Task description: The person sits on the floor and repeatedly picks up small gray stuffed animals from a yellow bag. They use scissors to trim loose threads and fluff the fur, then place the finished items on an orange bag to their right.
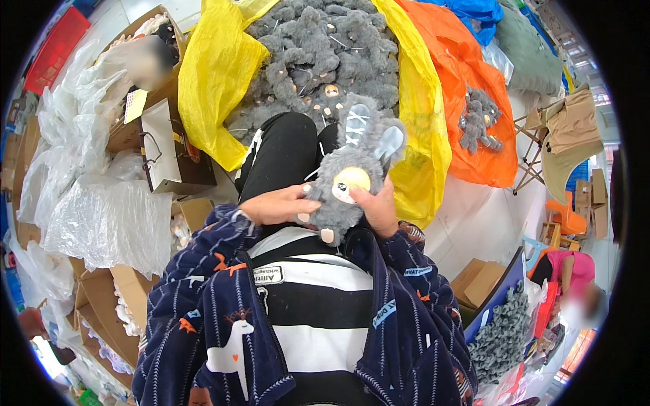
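Note:
Over my lap is a grey plush rabbit (330, 172) with a pale yellow and white face, light blue inner ears and pinkish feet. One of its ears is laced with white ribbon in crosses. My right hand (379, 208) grips its side, the thumb pressed on the edge of the face and the other fingers hidden behind. My left hand (279, 204) holds the opposite side of the body near an arm and a foot, fingers close together. Beyond my knees, a yellow plastic bag (423, 115) lies open around a heap of similar grey plush toys (298, 54).
An orange plastic bag (467, 54) with another grey plush toy (479, 120) lies to the right. Cardboard boxes (101, 304) and clear plastic sheeting (108, 216) crowd the left. A folding chair (565, 128) stands at right; a person in pink (572, 271) is farther down.

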`<state>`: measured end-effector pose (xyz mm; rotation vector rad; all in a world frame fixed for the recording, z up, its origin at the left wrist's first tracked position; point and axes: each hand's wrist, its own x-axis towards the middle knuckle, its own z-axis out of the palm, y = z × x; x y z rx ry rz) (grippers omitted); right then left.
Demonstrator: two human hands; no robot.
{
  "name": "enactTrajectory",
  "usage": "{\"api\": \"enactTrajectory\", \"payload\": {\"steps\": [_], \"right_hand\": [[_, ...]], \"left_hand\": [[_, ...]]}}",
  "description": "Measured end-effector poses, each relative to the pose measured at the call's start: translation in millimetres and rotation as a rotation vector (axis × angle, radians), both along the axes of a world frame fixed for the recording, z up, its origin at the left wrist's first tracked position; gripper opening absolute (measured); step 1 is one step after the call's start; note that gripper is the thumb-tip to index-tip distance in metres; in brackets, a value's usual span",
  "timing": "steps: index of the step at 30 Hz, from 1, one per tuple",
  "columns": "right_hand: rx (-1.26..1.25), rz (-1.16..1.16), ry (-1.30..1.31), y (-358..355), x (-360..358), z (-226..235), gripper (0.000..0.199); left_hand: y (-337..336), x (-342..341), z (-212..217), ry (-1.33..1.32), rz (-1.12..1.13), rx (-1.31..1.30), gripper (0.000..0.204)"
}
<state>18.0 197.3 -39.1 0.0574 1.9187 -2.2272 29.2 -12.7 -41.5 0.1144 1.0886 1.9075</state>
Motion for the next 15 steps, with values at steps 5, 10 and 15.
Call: {"api": "enactTrajectory", "payload": {"steps": [5, 10, 15], "right_hand": [[0.332, 0.031, 0.245, -10.2, -4.2, 2.3, 0.060], [0.592, -0.094, 0.305, -21.2, -21.6, -28.4, 0.065], [0.453, -0.113, 0.188, -14.9, -36.3, -33.2, 0.062]], "left_hand": [[26.9, 0.4, -12.5, 0.105, 0.067, -0.254, 0.039], [47.6, 0.5, -56.1, 0.722, 0.412, -0.702, 0.030], [47.8, -8.0, -48.1, 0.465, 0.389, -0.604, 0.028]]}}
